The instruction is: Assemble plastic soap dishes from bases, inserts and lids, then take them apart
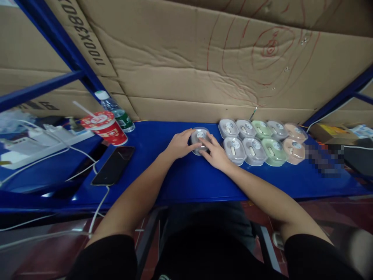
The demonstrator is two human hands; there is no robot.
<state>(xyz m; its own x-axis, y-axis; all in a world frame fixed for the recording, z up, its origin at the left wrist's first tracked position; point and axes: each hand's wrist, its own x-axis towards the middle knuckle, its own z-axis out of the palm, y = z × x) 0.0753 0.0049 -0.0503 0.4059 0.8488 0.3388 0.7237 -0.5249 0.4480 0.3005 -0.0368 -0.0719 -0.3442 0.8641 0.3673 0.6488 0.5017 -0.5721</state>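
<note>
A small grey container with a clear lid and a round sticker (201, 133) sits on the blue tabletop in the middle of the head view. My left hand (181, 145) grips its left side, the thumb reaching across the near part of the lid. From the right, my right hand (215, 152) holds the same container, its fingers bent over the lid and right edge. Part of the container is hidden under my fingers. Close by on the right stand several similar lidded containers (254, 151) in two rows, coloured grey, green and peach.
On the left are a phone (113, 165), a red paper cup with a straw (109, 128), a plastic bottle (121, 116) and a white power strip (49, 146) with cables. Cardboard (175, 58) forms the back wall. A small cardboard box (335, 134) lies far right.
</note>
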